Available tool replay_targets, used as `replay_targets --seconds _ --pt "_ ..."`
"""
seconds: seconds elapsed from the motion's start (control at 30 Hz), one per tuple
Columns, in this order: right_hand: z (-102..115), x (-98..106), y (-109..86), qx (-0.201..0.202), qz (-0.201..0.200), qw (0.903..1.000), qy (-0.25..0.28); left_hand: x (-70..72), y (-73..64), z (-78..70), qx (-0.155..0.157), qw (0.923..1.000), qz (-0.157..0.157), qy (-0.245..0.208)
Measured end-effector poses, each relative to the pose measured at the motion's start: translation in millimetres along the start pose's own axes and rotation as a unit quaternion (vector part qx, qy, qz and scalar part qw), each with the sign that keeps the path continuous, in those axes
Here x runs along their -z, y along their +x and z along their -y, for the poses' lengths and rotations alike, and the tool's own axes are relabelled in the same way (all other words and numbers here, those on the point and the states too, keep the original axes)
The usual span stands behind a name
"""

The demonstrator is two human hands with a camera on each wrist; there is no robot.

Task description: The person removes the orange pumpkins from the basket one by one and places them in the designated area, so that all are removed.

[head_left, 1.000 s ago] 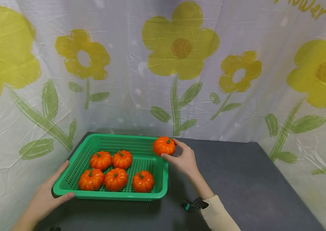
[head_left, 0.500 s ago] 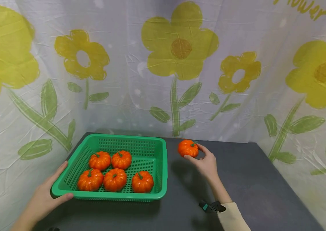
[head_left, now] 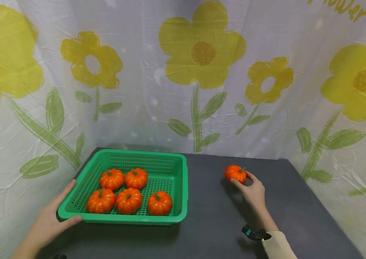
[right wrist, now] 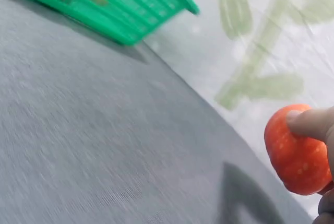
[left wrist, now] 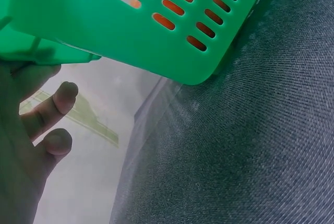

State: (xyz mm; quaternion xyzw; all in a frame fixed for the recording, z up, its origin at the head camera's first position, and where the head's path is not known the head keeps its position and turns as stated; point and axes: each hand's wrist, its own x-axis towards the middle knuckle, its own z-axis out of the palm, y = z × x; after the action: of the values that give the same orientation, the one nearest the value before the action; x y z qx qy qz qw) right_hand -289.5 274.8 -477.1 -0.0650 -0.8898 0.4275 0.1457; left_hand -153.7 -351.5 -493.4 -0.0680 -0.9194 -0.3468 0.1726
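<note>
A small orange pumpkin [head_left: 235, 174] with a green stem is held between the thumb and fingers of my right hand [head_left: 253, 191], over the table to the right of the basket. The right wrist view shows the thumb pressed on the side of this pumpkin [right wrist: 296, 156], with a shadow on the table below. My left hand [head_left: 47, 222] holds the near left corner of a green plastic basket [head_left: 184, 187], thumb along the front rim and fingers at the left side. In the left wrist view, fingertips [left wrist: 65, 96] curl below the rim. Several similar pumpkins [head_left: 129, 200] lie inside the basket.
The dark grey table [head_left: 212, 223] extends right of the basket and in front of it. A white curtain [head_left: 137, 108] printed with yellow flowers stands along the back and both sides. A dark strap [head_left: 256, 233] sits on my right wrist.
My right hand has carried the pumpkin from above the basket's far right corner out to the right, and lower toward the table. The left hand and basket have stayed in place.
</note>
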Motion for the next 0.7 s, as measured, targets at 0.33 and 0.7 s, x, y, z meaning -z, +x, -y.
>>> replay_targets --seconds 0.33,0.7 --pt "-43 27 11.6 -0.028 -0.044 0.9984 -0.022 2.3 -2.2 -1.9 -0.008 0.9998 -0.008 -0.015" --pt "-76 44 23.9 -0.048 -0.072 0.9955 -0.04 -1.6 -0.4 2.3 -0.013 0.9998 -0.016 -0.002"
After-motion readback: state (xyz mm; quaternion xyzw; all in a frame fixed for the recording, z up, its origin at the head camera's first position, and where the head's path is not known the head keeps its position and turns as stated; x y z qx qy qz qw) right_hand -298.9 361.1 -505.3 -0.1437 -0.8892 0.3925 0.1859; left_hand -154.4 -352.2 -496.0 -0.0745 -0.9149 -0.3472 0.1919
